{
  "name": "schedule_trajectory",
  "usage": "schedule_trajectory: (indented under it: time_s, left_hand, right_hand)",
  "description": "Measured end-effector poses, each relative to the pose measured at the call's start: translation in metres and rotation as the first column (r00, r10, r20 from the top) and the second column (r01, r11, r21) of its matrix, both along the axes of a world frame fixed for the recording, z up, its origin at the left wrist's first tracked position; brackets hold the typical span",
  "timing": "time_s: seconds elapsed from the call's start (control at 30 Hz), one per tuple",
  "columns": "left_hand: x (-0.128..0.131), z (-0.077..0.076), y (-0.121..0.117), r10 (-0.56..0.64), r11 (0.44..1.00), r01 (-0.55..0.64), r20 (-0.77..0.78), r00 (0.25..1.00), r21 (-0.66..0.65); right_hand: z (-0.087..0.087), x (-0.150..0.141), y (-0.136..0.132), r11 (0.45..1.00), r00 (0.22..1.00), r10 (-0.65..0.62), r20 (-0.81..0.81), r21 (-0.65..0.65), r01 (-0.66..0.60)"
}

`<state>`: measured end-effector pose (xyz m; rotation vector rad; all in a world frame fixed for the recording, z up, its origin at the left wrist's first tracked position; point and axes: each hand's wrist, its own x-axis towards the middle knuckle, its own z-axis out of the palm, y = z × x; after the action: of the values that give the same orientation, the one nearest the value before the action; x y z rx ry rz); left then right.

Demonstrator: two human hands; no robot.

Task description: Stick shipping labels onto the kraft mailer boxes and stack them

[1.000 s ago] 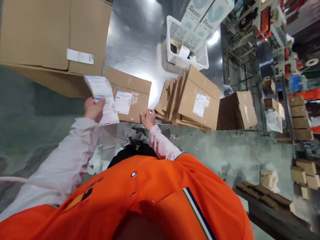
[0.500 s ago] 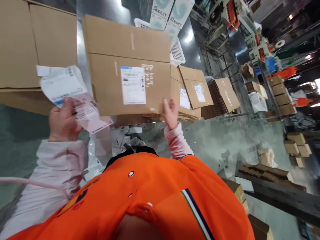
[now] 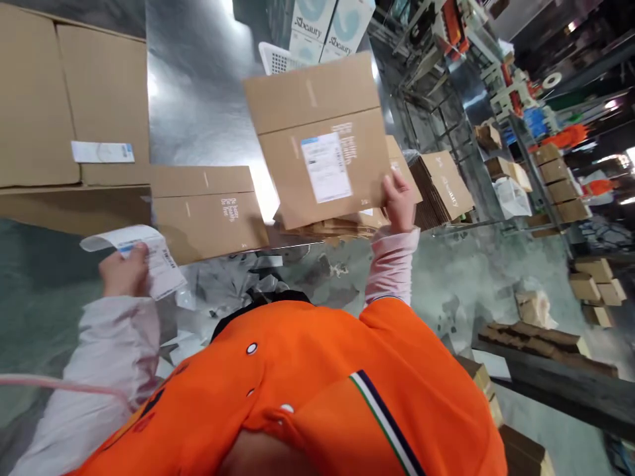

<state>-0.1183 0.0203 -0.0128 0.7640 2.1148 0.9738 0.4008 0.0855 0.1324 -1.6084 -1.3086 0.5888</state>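
My left hand (image 3: 126,271) is closed on a curling strip of printed shipping labels (image 3: 163,264), left of my body. With my right hand (image 3: 399,201) I grip the near right corner of a flattened cardboard box (image 3: 288,172), tilted above the metal table. A white shipping label (image 3: 326,167) is stuck on its face. Beneath it, partly hidden, lie other flattened boxes (image 3: 342,228). Nearer my left hand, another flat cardboard box (image 3: 203,228) with white print and no label on its visible face lies at the table's front edge.
A large carton (image 3: 40,86) stands at left, with a white paper slip (image 3: 102,152) on it. White "beauty" boxes (image 3: 310,30) and a white plastic basket (image 3: 278,59) are at the back of the metal table (image 3: 198,86). Upright folded cartons (image 3: 441,182) stand at right.
My right hand has moved right, carrying the labelled flat box and uncovering an unlabelled one. My left hand has lowered slightly with the label strip; a white slip now shows on the large carton.
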Motion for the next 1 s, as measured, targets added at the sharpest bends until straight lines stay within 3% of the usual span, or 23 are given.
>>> schedule_trajectory:
  time_s: [0.07, 0.1, 0.17, 0.2, 0.23, 0.27, 0.3, 0.33, 0.37, 0.4, 0.5, 0.57, 0.63, 0.67, 0.83, 1.0]
  left_hand:
    - [0.002, 0.015, -0.005, 0.087, 0.995, -0.080, 0.120, 0.989, -0.067]
    - [0.006, 0.023, -0.008, 0.101, 0.994, -0.092, 0.205, 0.974, -0.055]
    - [0.020, 0.036, -0.017, 0.042, 0.996, -0.066, 0.343, 0.938, 0.058]
    - [0.030, 0.041, -0.023, -0.011, 0.993, -0.033, 0.369, 0.929, 0.113]
    - [0.040, 0.044, -0.029, -0.062, 0.989, 0.008, 0.371, 0.927, 0.145]
    - [0.051, 0.045, -0.036, -0.108, 0.986, 0.055, 0.364, 0.925, 0.155]
    - [0.061, 0.045, -0.044, -0.148, 0.984, 0.102, 0.355, 0.923, 0.144]
    - [0.070, 0.044, -0.051, -0.178, 0.982, 0.145, 0.353, 0.919, 0.119]
    - [0.076, 0.042, -0.058, -0.209, 0.978, 0.192, 0.361, 0.909, 0.084]
    - [0.081, 0.040, -0.064, -0.248, 0.967, 0.251, 0.385, 0.889, 0.044]
    - [0.086, 0.032, -0.073, -0.339, 0.924, 0.383, 0.468, 0.816, 0.001]
    - [0.083, 0.027, -0.072, -0.253, 0.962, 0.272, 0.464, 0.849, 0.027]
    - [0.080, 0.020, -0.069, -0.070, 0.997, 0.048, 0.433, 0.899, 0.061]
    - [0.080, 0.017, -0.068, -0.014, 0.998, -0.016, 0.425, 0.905, 0.069]
    - [0.096, -0.002, -0.069, 0.011, 0.998, -0.041, 0.460, 0.888, 0.056]
    - [0.112, -0.024, -0.062, 0.225, 0.973, -0.228, 0.298, 0.928, -0.023]
  right_hand:
    - [0.027, 0.041, 0.000, 0.990, 0.978, -0.112, 0.176, -0.066, 0.125]
    - [0.035, 0.047, -0.001, 0.979, 0.954, -0.158, 0.255, -0.084, 0.185]
    - [0.036, 0.026, -0.005, 0.975, 0.937, -0.118, 0.329, -0.142, 0.173]
    - [0.029, 0.001, -0.009, 0.977, 0.948, -0.015, 0.317, -0.197, 0.081]
    - [0.017, -0.032, -0.013, 0.953, 0.955, 0.165, 0.248, -0.289, -0.089]
    - [0.001, -0.071, -0.019, 0.891, 0.927, 0.339, 0.161, -0.370, -0.262]
    - [-0.017, -0.111, -0.025, 0.784, 0.861, 0.506, 0.044, -0.440, -0.438]
    - [-0.037, -0.150, -0.033, 0.592, 0.736, 0.654, -0.175, -0.489, -0.641]
    - [-0.058, -0.185, -0.040, 0.486, 0.647, 0.674, -0.355, -0.447, -0.751]
    - [-0.078, -0.215, -0.048, 0.489, 0.615, 0.619, -0.489, -0.373, -0.788]
    - [-0.124, -0.263, -0.068, 0.617, 0.623, 0.373, -0.687, -0.318, -0.720]
    - [-0.142, -0.269, -0.073, 0.573, 0.623, 0.350, -0.699, -0.367, -0.733]
    - [-0.149, -0.268, -0.068, 0.469, 0.585, 0.433, -0.686, -0.382, -0.796]
    - [-0.150, -0.267, -0.062, 0.446, 0.575, 0.477, -0.665, -0.381, -0.810]
    - [-0.144, -0.279, -0.027, 0.446, 0.592, 0.711, -0.381, -0.407, -0.797]
    - [-0.151, -0.290, -0.018, 0.453, 0.591, 0.790, -0.164, -0.494, -0.742]
